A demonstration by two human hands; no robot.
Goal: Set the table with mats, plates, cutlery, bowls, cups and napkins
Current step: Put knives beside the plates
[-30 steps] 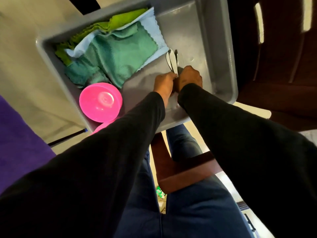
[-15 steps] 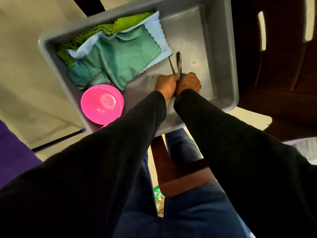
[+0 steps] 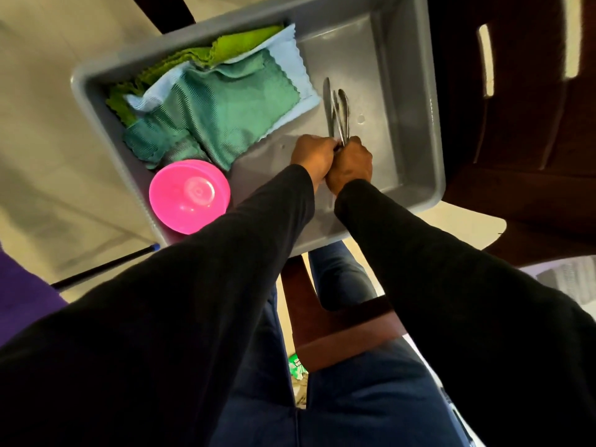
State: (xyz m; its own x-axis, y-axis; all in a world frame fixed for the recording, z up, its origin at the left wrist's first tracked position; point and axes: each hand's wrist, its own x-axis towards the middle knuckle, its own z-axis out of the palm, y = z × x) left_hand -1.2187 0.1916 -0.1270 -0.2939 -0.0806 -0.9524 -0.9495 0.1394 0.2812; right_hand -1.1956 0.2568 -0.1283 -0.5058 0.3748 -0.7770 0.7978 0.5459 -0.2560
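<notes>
Pale floor surrounds a grey tub (image 3: 432,130) holding cloth napkins (image 3: 225,114) and a pink bowl (image 3: 188,196). Left hand (image 3: 311,156) and right hand (image 3: 350,164) both curl round what seems a cutlery bundle (image 3: 337,111), its tips raised over the tub's bare floor.

steel cutlery (image 3: 337,114) bunched upright, pink bowl (image 3: 189,196) inverted

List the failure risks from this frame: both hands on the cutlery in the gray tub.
1. The left hand and right hand grip the cutlery bundle only by the handles; a loose piece could slip out.
2. The gray tub overhangs its support; pressing down might tip it.
3. The pink bowl sits beside the left sleeve and could get knocked.
</notes>
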